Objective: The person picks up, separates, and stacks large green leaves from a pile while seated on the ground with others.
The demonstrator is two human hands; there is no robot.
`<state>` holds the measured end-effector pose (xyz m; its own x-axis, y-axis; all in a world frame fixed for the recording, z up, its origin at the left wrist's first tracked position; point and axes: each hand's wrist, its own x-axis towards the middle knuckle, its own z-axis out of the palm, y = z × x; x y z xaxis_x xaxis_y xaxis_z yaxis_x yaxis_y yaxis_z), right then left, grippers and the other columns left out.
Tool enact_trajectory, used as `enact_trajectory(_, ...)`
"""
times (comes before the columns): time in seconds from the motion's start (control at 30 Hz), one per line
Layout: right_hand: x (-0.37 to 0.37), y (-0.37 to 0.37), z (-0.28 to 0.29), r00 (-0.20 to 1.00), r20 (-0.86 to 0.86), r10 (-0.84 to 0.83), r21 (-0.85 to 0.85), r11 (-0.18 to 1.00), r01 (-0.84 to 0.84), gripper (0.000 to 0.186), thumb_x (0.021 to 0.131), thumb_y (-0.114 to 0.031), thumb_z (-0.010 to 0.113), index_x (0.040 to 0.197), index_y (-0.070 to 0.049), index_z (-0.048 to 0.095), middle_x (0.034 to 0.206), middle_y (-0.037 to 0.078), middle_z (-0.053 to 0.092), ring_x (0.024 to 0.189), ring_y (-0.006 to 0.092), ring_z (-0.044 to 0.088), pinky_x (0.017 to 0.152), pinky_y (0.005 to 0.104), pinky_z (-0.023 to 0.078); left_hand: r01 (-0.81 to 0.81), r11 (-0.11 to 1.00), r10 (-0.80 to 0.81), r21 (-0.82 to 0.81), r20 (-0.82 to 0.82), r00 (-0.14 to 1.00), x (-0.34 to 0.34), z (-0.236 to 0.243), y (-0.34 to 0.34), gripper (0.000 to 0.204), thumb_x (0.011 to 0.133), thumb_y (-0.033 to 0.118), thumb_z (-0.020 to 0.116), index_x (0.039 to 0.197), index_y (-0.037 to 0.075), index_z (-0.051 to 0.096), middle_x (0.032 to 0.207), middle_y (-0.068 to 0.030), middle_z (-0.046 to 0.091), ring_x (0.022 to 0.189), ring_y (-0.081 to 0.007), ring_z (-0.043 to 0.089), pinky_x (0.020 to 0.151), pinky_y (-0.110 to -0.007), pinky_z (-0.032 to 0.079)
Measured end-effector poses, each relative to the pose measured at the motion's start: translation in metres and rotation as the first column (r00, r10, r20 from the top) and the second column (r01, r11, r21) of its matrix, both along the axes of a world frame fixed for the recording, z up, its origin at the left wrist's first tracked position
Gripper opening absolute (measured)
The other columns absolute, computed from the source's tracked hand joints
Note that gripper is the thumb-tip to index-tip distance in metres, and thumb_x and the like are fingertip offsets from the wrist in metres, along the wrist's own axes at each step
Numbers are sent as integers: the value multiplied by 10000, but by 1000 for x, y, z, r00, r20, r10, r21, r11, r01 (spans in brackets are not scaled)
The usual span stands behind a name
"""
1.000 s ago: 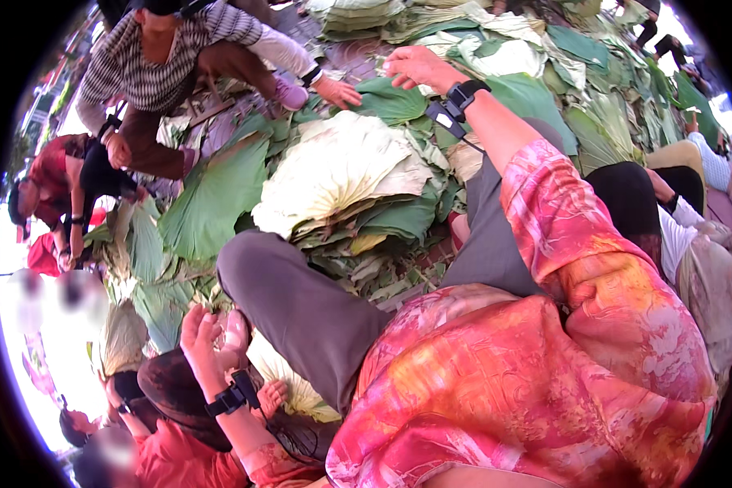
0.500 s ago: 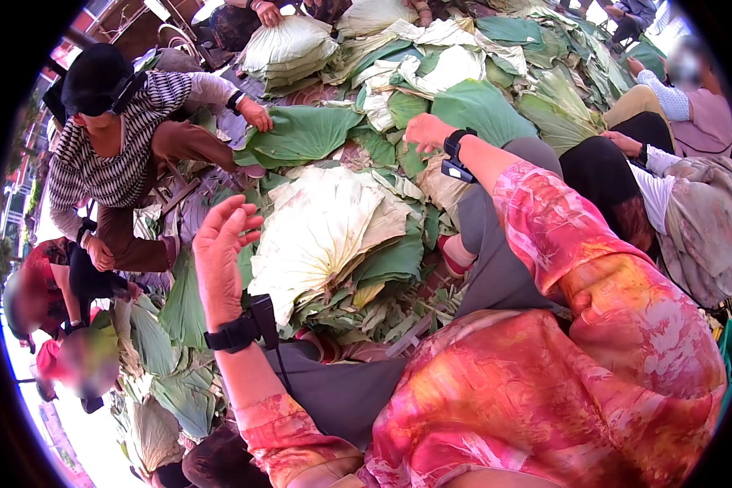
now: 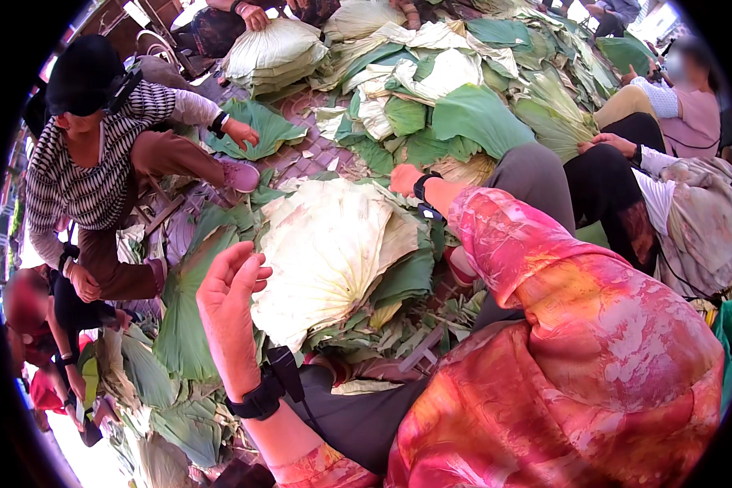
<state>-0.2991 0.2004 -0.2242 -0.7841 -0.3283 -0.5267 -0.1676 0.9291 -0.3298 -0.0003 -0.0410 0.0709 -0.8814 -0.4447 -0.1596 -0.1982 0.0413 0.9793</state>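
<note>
Large pale dried leaves (image 3: 321,252) lie stacked on darker green leaves (image 3: 403,281) in front of me. Beside them at left, my left hand (image 3: 232,301) is raised with nothing in it, fingers loosely bent and apart. My right hand (image 3: 403,179) hangs just beyond the stack's far edge, fingers curving downward; their tips are too small and unclear to tell whether they hold anything. A broad green leaf (image 3: 179,325) lies left of the stack.
A co-worker in stripes (image 3: 114,163) crouches at upper left, a hand over a green leaf (image 3: 272,130). Other workers (image 3: 655,203) sit at right, far left and top. Leaf piles (image 3: 472,114) cover much of the pink paving (image 3: 297,154). A teal bag (image 3: 728,350) is at far right.
My left hand has risen from low left to beside the pale stack. My right hand has lowered toward the leaves. The striped co-worker's leaf has shifted left, and the view has turned.
</note>
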Motion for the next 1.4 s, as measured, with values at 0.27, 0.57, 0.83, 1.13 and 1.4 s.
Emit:
enact_trajectory(0.27, 34, 12, -18, 990, -125, -68, 33, 997, 73, 293, 747, -159, 551, 950, 9, 681, 1019, 231, 645, 1011, 356, 613, 885, 409, 490, -10, 1000, 11, -17, 41, 999, 3, 12, 13, 291, 887, 144, 583, 1120, -31, 584, 947, -89, 648, 818, -139, 617, 763, -258, 471)
enact_trajectory(0.57, 15, 12, -28, 962, -250, -108, 152, 977, 149, 331, 790, -145, 560, 1112, -96, 617, 1246, 121, 474, 1225, 302, 410, 958, 427, 404, -1, 999, -2, 46, 65, 998, -17, 8, 20, 280, 878, 73, 578, 1128, -52, 568, 972, -109, 629, 861, -172, 616, 801, -278, 479)
enact_trajectory(0.83, -15, 18, -65, 873, -467, -139, 157, 959, 236, 796, 731, -240, 722, 1381, -132, 275, 1469, 203, 189, 1300, 429, 267, 1019, 495, 339, -94, 996, 93, 3, 86, 992, -21, 9, 24, 294, 873, 104, 593, 1121, -52, 577, 957, -116, 638, 833, -184, 627, 798, -291, 479)
enact_trajectory(1.13, -47, 25, -76, 916, -398, -51, 377, 901, 214, 1012, 671, -303, 801, 1431, -92, 167, 1491, 180, 165, 1295, 490, 266, 970, 527, 389, -122, 991, 132, -55, 247, 960, -26, 23, 22, 259, 884, -23, 535, 1134, -84, 564, 1008, -148, 640, 911, -192, 623, 849, -286, 491)
enact_trajectory(1.4, -81, 49, -103, 850, -526, 25, 354, 915, 193, 508, 736, -123, 661, 1167, 67, 471, 1114, 223, 602, 903, 410, 630, 761, 422, 542, -37, 982, 90, -183, 294, 952, -31, 23, 22, 247, 897, 10, 528, 1126, -76, 565, 1002, -145, 639, 923, -210, 619, 857, -300, 489)
